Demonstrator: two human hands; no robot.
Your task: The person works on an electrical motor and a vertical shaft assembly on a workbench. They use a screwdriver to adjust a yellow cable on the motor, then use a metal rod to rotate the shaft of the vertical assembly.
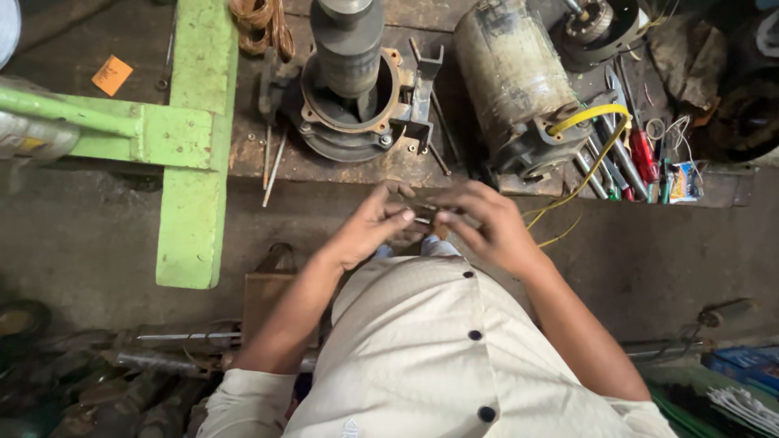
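Closest to me, my two hands are brought together at waist height over the cream buttoned shirt (pixel 430 341). My left hand (pixel 369 231) and right hand (pixel 487 227) meet fingertip to fingertip on a small metal part (pixel 423 219), pinched between them; the part is too small and too covered for me to say what it is, and I cannot tell which hand carries the weight. I judge it is held close to the body and off the bench so that it can be turned and inspected in the fingers. Below the hands lies the bare concrete floor (pixel 81 243), with rusty pipes and scrap (pixel 154 357) down at my left side. Just beyond the hands runs the edge of the wooden workbench (pixel 357 166). On it, directly ahead, stands a round motor housing (pixel 349 105) with a dark cylinder upright in its bore, probably set on end so that the opening faces up for access. To its right a grey motor body (pixel 511 81) lies on its side, a yellow wire (pixel 592 118) looping from its end. Next to that, screwdrivers and spanners (pixel 629 158) lie in a loose row, within reach of the right hand. A green painted frame (pixel 195 138) crosses the bench at left.
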